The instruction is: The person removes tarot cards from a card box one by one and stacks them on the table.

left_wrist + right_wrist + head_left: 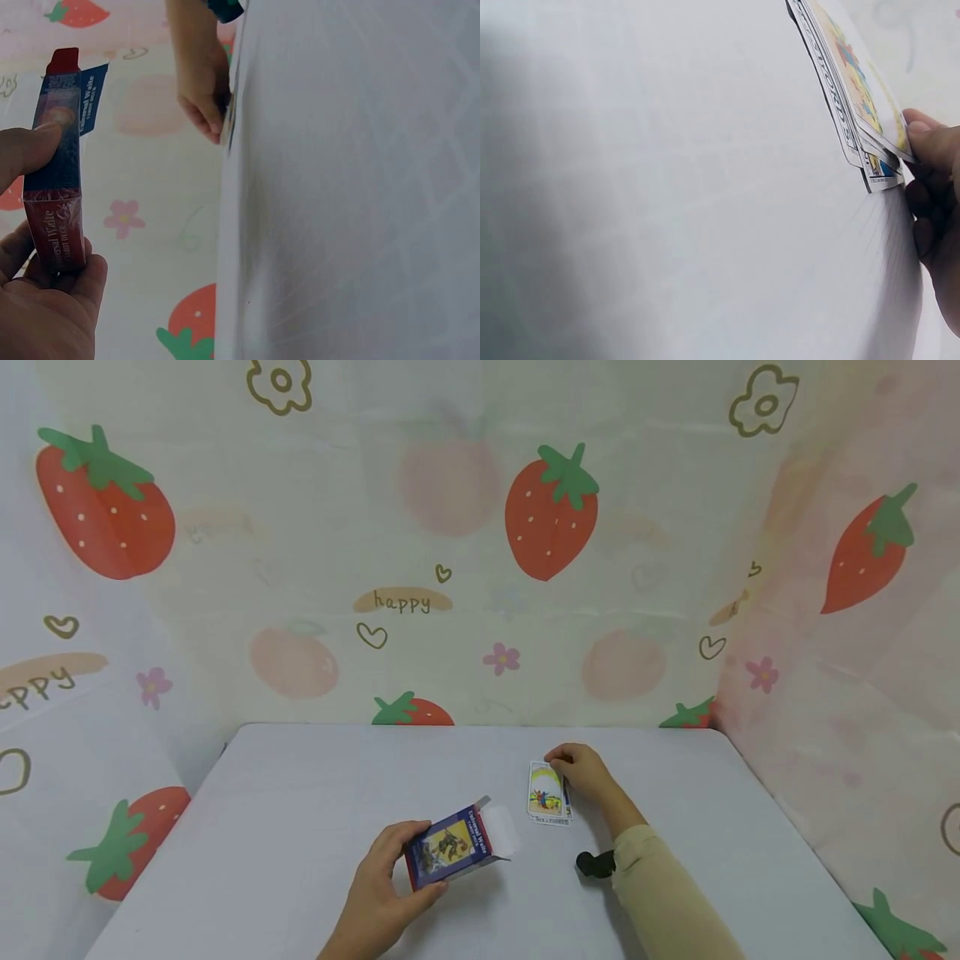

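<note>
My left hand [378, 881] grips a blue and red tarot card box [450, 845], thumb along one edge and fingers along the other. The box is tilted above the table, its end flap open toward the right; whether cards are inside is hidden. In the left wrist view the box [56, 161] shows its lettered red end. Farther back, my right hand [591, 772] pinches the far right corner of the top card [544, 789] on a small, uneven pile of tarot cards. The right wrist view shows this card [870, 94] slightly raised over the other cards [825, 82].
A white-covered table [300, 793] carries the pile. A black strap-like piece [595, 864] sits at the right wrist, by the beige sleeve [667, 893]. Behind the table hangs a strawberry-patterned cloth [450, 552], with more cloth at both sides.
</note>
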Demonstrator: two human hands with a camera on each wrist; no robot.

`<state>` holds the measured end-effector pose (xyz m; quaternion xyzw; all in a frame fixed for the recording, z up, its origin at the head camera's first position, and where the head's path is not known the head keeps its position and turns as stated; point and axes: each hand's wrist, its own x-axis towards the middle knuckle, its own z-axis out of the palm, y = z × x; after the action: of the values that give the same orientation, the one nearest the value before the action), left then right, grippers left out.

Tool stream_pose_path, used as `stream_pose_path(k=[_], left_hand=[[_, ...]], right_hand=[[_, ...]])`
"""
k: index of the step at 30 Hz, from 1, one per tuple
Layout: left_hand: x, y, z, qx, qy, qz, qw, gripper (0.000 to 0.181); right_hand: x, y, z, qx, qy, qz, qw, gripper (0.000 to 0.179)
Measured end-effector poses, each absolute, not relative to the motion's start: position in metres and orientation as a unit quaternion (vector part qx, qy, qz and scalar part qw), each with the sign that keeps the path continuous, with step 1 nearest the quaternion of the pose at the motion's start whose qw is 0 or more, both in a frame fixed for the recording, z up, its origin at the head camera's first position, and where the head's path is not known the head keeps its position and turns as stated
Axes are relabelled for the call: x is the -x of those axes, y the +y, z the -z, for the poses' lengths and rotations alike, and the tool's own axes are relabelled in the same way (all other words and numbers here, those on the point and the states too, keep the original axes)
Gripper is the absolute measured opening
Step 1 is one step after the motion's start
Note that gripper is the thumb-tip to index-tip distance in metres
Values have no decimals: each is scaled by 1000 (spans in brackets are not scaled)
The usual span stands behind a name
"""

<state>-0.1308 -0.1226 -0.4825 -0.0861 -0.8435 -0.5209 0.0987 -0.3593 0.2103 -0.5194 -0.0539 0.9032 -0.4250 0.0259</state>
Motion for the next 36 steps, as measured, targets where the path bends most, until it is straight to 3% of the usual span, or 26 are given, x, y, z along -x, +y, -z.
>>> stream_pose_path(k=[31, 36], left_hand=[[132, -126, 486, 107, -841, 519, 112, 75], [131, -125, 486, 101, -840, 523, 105, 75]], right_hand=[[359, 213, 515, 60, 902, 425, 43, 15], [354, 215, 508, 57, 905, 422, 26, 18]])
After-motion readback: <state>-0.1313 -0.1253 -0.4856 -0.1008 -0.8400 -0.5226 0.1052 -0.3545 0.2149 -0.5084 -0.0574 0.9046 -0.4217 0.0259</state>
